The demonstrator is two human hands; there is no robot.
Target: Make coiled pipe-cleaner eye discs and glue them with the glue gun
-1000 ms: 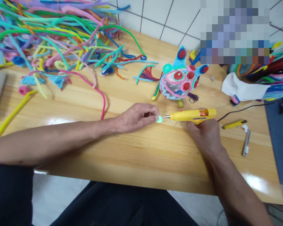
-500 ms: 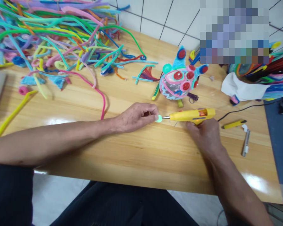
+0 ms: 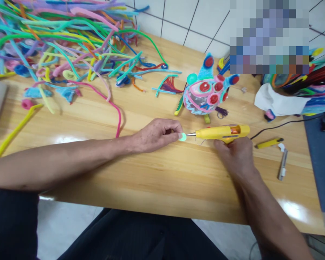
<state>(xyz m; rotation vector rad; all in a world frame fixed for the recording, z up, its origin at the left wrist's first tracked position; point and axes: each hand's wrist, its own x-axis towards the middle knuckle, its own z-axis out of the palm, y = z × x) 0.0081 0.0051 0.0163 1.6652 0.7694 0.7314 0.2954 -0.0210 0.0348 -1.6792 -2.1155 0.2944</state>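
Observation:
Between the thumb and finger of my left hand (image 3: 159, 135) is a small mint-green disc (image 3: 182, 137). My right hand (image 3: 238, 153) is wrapped round the handle of a yellow glue gun (image 3: 218, 133), whose metal nozzle points left at the disc's edge. Whether the nozzle touches the disc I cannot tell. Beyond the glue gun stands a colourful figure (image 3: 206, 92) with blue horns, red round discs and pink trim. A similar mint-green ball (image 3: 191, 78) sits at its upper left.
Tangled pipe cleaners (image 3: 70, 39) cover the back left of the wooden table (image 3: 151, 187). A yellow cutter (image 3: 269, 143) and a grey cutter (image 3: 282, 164) lie right of my right hand. A black cord (image 3: 276, 124) runs right; a white cloth (image 3: 278, 101) lies behind it.
The glue gun and my right hand have shifted very slightly to the right. My left hand holds the disc in nearly the same place.

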